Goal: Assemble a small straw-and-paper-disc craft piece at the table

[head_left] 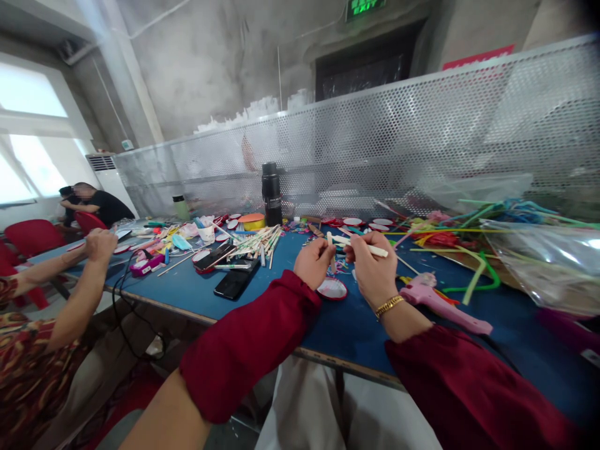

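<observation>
Above the blue table, my left hand [313, 262] is closed, pinching a short pale stick-like piece [330, 240] between thumb and fingers. My right hand [376, 265], with a gold bracelet at the wrist, is wrapped round a cream-coloured pen-like stick [379, 251]. The stick's far end points left and meets or nearly meets the pale piece; I cannot tell if they touch. Just under my hands lies a round white dish with a red rim [332, 289]. Right of my right hand rests a pink glue gun [445, 306].
Left are black phones [238, 280], a bundle of pale sticks [267, 240] and a purple glue gun [146, 265] with a cable. A black bottle [270, 194] stands behind. Colourful pipe cleaners [482, 275] and a plastic bag [553, 256] lie right. A co-worker's hands [99, 244] are at far left.
</observation>
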The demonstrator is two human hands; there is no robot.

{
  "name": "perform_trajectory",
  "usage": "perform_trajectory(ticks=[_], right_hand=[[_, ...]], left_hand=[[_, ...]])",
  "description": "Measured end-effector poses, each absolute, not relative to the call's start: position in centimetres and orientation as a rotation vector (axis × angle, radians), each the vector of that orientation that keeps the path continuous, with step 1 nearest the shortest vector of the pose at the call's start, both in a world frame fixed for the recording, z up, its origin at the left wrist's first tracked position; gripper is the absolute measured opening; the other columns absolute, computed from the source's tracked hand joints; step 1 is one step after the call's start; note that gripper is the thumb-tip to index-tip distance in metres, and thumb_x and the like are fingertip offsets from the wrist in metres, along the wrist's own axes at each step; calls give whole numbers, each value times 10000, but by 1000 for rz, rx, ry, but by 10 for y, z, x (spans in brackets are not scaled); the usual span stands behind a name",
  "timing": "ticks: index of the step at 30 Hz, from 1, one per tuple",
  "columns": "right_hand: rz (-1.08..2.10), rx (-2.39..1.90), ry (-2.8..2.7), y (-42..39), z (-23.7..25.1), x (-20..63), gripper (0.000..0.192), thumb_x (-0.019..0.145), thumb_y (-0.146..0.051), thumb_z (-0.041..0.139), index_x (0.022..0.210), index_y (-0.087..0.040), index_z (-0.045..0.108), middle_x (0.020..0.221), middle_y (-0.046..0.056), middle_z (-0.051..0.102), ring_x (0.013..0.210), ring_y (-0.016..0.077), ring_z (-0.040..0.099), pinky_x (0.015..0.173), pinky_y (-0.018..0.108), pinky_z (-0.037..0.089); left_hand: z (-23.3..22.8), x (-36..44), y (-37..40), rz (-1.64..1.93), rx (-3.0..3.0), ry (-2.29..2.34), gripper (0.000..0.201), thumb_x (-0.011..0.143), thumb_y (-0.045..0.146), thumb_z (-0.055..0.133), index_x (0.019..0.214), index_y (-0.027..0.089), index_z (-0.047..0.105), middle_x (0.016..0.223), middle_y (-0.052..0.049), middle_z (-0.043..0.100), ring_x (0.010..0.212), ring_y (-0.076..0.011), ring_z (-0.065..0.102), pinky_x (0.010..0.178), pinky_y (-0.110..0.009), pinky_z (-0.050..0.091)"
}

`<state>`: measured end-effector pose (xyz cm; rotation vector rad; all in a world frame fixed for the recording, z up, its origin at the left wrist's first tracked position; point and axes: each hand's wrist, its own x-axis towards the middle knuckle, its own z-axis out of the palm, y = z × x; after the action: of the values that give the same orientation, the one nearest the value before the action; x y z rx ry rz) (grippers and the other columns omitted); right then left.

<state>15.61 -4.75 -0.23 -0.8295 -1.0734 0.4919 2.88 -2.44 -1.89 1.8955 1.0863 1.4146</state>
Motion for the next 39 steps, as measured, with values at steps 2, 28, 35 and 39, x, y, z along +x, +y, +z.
perform_trajectory(ticks=[2,28,35,39], right_hand=[[481,-838,-1062,-48,-2,156,235,872,-345,659,697,-228,555,576,-29,597,474,115,518,451,259,392],[481,-832,-1077,-46,-4,157,227,863,-331,667,693,-229,557,583,-25,608,481,118,514,459,268,395],[485,-825,-1069,-45,-4,157,233,868,-341,659,692,-227,558,582,-23,606,476,117,508,453,267,392],[477,-822,-1071,-42,-7,158,249,879,-369,668,705,-229,556,595,-22,608,486,117,513,458,265,399]], left_hand=[[-19,29,-24,1412,1890,1081,287,985,432,557,823,196,580,663,30,507,626,-124,436,624,-246,362],[-19,29,-24,1367,1910,1092,301,984,426,543,791,194,545,664,31,492,639,-123,427,636,-243,370],[-19,29,-24,1367,1919,1084,296,984,416,544,792,190,545,671,31,492,649,-122,431,641,-238,374],[-19,29,-24,1352,1908,1103,294,978,417,552,789,192,544,671,33,492,651,-122,431,641,-236,374]])
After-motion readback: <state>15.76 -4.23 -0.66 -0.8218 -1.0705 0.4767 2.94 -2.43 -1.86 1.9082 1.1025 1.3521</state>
